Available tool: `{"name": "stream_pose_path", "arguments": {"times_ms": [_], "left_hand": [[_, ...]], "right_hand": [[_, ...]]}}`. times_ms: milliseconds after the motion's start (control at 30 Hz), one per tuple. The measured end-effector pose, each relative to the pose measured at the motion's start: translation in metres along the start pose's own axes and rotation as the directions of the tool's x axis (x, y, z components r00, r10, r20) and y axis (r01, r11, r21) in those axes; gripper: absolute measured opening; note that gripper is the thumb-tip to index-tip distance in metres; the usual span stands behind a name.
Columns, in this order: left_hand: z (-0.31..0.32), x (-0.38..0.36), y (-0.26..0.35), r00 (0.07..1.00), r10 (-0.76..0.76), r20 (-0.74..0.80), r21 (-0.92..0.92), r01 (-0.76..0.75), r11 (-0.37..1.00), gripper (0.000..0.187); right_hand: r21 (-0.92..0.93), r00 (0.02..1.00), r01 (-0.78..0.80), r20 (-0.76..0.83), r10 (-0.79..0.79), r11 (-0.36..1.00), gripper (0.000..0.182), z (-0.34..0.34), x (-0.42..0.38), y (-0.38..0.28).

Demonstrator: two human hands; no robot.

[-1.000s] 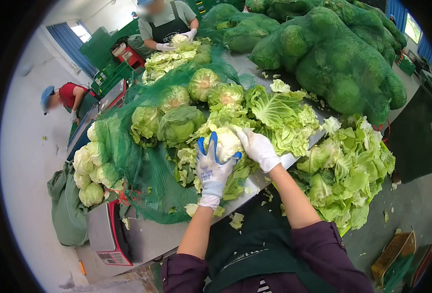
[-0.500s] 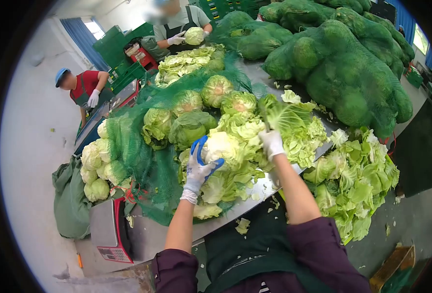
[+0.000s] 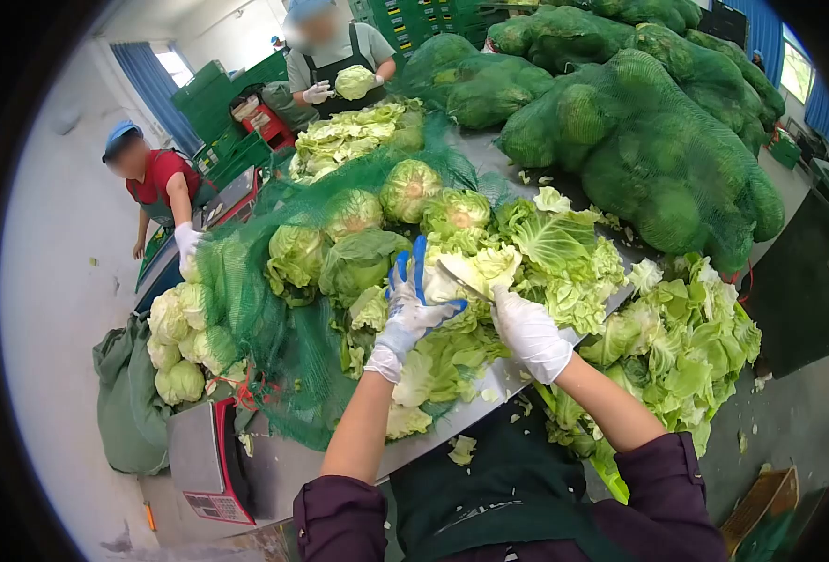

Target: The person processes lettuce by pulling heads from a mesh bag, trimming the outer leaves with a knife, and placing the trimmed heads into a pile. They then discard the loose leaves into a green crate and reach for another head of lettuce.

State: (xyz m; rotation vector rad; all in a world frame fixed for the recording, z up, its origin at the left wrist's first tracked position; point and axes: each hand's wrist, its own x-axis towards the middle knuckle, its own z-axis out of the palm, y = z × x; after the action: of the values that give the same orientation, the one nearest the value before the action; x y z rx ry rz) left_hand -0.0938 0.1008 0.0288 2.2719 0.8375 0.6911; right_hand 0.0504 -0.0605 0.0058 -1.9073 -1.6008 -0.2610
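Observation:
My right hand (image 3: 532,337), in a white glove, is closed around the handle of a knife (image 3: 468,282). Its blade points up and left across a pale, trimmed lettuce head (image 3: 489,265). My left hand (image 3: 413,309), gloved in white with blue-coated fingers, is at the left side of this head with fingers and thumb spread; whether it touches the head is hard to tell. Beneath both hands lie loose lettuce leaves (image 3: 452,361). Several untrimmed lettuce heads (image 3: 411,190) sit just beyond, on a green net (image 3: 316,375).
Full green net sacks (image 3: 639,159) are piled at the back right. Cut leaves (image 3: 686,337) heap up at the right edge. Left are trimmed heads (image 3: 178,323) and a red-sided scale (image 3: 210,459). One co-worker (image 3: 157,178) reaches toward the trimmed heads; another (image 3: 340,66) holds a head.
My right hand has come down toward me, showing the knife blade at the trimmed head. My left hand has moved slightly right, its fingers straightening. The co-worker at left now stretches an arm forward.

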Motion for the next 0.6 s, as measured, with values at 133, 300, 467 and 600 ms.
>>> {"name": "stream_pose_path", "arguments": {"times_ms": [133,300,467,600], "left_hand": [[0.006,0.005,-0.013,0.999,0.013,0.043,-0.184,-0.005,0.983,0.120],[0.014,0.005,-0.007,0.998,-0.063,-0.004,-0.165,0.061,0.984,0.118],[0.019,0.000,0.005,0.986,-0.152,-0.075,-0.365,0.115,0.924,0.117],[0.031,0.004,-0.004,0.980,-0.140,-0.138,-0.310,0.092,0.946,0.113]], "right_hand": [[-0.121,0.999,0.044,0.016,-0.042,0.992,0.013,0.007,0.006,-0.006],[-0.172,0.998,0.036,0.066,-0.025,0.984,0.003,0.016,0.024,0.001],[-0.582,0.999,-0.036,-0.029,0.023,0.813,0.010,0.025,0.055,-0.012],[-0.529,0.995,-0.101,-0.053,0.085,0.842,0.012,0.042,0.074,-0.013]]}}
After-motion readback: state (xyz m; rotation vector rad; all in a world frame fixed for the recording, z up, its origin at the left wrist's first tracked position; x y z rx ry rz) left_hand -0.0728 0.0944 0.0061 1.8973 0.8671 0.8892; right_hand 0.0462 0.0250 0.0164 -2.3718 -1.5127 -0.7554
